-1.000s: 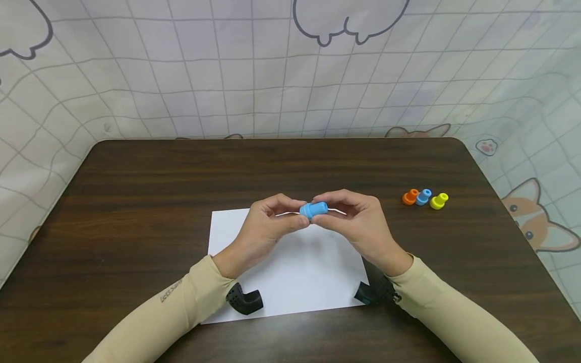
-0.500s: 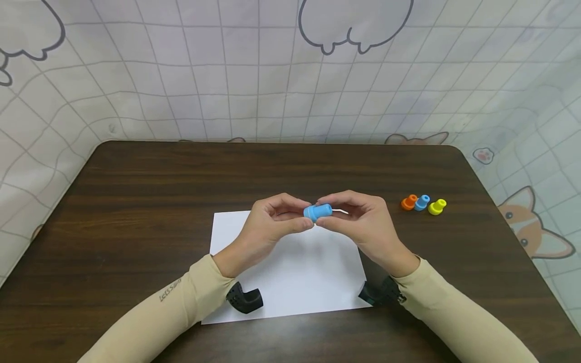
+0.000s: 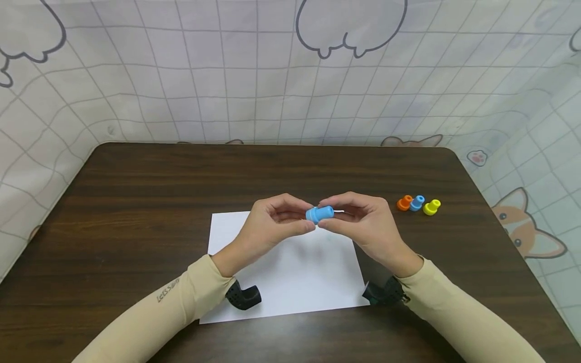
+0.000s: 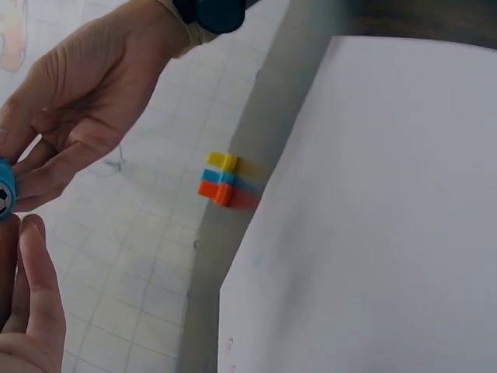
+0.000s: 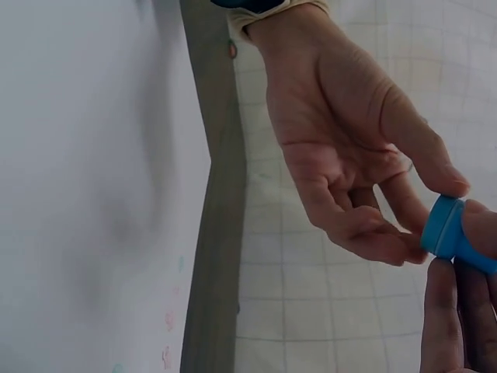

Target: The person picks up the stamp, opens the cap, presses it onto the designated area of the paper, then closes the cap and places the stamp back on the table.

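Observation:
A blue toy stamp is held above a white sheet of paper. My left hand pinches its wide end between thumb and fingertips. On the narrower handle end, the thumb and fingers of my right hand grip it from the other side. The stamp lies nearly sideways, its narrow end toward the right. A small soccer ball picture shows on the wide end of the stamp in the left wrist view. Faint small coloured marks dot the paper in the right wrist view.
To the right on the dark wood table stand an orange stamp, another blue stamp and a yellow stamp, close together. A white gridded cloth with cartoon animals hangs behind the table and along its right side.
Both hands have shifted slightly to the right with the blue stamp, keeping their grip. The head view has tilted and turned a little.

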